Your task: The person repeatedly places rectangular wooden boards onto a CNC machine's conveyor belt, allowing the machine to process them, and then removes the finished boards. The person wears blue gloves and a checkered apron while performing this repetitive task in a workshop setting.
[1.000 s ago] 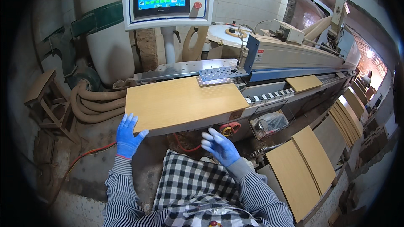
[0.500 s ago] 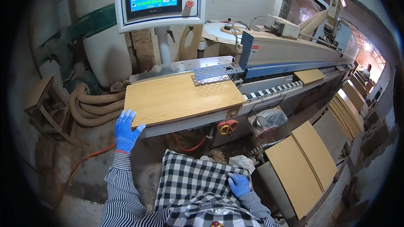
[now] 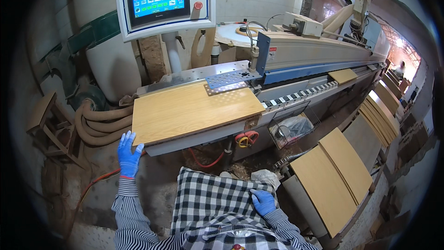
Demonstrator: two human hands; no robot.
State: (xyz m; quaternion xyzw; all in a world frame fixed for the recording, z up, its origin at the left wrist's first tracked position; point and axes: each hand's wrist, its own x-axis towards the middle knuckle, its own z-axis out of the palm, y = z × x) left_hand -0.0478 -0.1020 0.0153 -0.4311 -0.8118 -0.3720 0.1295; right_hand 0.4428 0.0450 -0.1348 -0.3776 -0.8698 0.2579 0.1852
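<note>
A wood-grain board [image 3: 185,113] lies flat on the near end of a long machine, its far edge partly under a blue perforated plate [image 3: 226,79]. My left hand [image 3: 129,156], in a blue glove, touches the board's near left corner, fingers spread along the edge and thumb by the front side. My right hand [image 3: 263,202], gloved in blue too, rests on the black-and-white checked apron [image 3: 217,194] over my lap; its fingers lie loosely on the cloth. A smaller board [image 3: 342,76] sits farther down the machine's track.
A control panel [image 3: 159,3] with a lit screen stands behind the machine. At right, boards [image 3: 319,185] lie on a low stand, with a stack [image 3: 378,115] beyond. Brown hoses [image 3: 104,120] and a wooden stool [image 3: 51,125] are at left. A person [image 3: 400,70] is far back.
The smaller board has moved farther away along the track. The view has shifted slightly, and my left hand stays at the corner of the large board. My right hand has barely moved.
</note>
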